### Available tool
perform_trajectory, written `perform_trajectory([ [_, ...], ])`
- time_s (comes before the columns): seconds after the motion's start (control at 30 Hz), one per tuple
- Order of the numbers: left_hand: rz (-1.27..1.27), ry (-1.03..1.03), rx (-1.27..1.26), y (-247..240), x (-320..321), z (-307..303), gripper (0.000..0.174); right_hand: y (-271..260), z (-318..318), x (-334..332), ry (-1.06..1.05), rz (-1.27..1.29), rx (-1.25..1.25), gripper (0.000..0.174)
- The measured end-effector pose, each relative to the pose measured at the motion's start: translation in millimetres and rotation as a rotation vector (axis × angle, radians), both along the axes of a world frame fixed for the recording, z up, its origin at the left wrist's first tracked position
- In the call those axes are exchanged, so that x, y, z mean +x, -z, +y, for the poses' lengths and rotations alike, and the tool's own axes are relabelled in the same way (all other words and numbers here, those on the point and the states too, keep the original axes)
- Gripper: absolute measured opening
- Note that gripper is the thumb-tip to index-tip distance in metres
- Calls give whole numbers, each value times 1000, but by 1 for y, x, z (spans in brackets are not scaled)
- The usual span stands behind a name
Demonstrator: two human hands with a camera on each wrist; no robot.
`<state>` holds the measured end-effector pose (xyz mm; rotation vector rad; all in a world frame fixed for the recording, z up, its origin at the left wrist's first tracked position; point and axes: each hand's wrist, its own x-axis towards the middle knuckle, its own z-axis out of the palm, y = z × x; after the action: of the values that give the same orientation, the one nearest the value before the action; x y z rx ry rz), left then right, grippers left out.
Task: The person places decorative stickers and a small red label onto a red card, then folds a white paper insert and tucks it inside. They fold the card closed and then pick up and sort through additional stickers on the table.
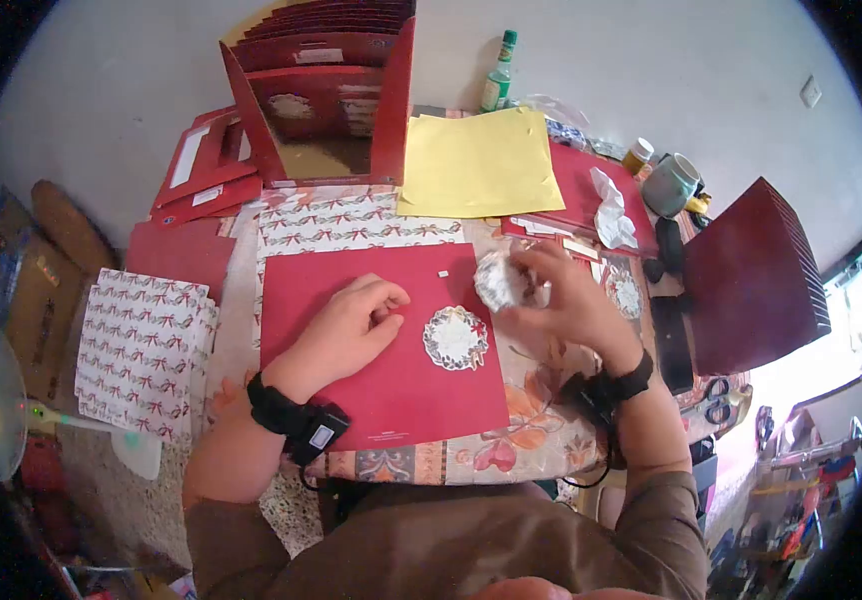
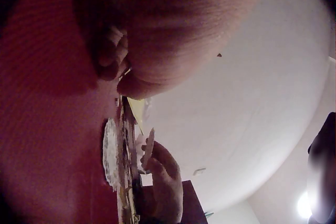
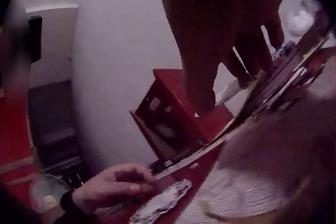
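A large red sheet of card [image 1: 381, 400] lies on the table in front of me. My left hand [image 1: 356, 325] rests over it, fingers loosely curled, with nothing seen in them. In my right hand [image 1: 576, 300], thumb and fingers pinch a round, pale wreath cutout [image 1: 497, 282] above the card's right edge; the left wrist view shows this cutout [image 2: 149, 149] edge-on. Flat on the card lies a similar wreath cutout [image 1: 455, 338] with a red and gold bow. Just above it sits a tiny white square [image 1: 443, 273].
Wreath-patterned sheets [image 1: 141, 350] are stacked at left. Behind the card stand a red box of folders [image 1: 391, 120] and yellow sheets [image 1: 481, 160]. A green bottle [image 1: 498, 75], a mug [image 1: 671, 185], a crumpled tissue [image 1: 613, 210], another red box [image 1: 751, 280] and scissors [image 1: 718, 400] lie around.
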<state>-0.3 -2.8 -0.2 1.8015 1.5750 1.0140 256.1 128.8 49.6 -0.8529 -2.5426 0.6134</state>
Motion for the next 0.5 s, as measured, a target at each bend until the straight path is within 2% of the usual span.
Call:
perform_trajectory([
  [0.07,14,-1,3,-1,1,0,18,0,-6,-14,-94,-139,-28,64],
  [0.17,12,-6,-19,-3,1,-1,19,10,-9,-29,-133,-158,18,65],
  [0.5,27,-4,-3,-2,1,0,19,28,-7,-48,-114,-53,120,63],
])
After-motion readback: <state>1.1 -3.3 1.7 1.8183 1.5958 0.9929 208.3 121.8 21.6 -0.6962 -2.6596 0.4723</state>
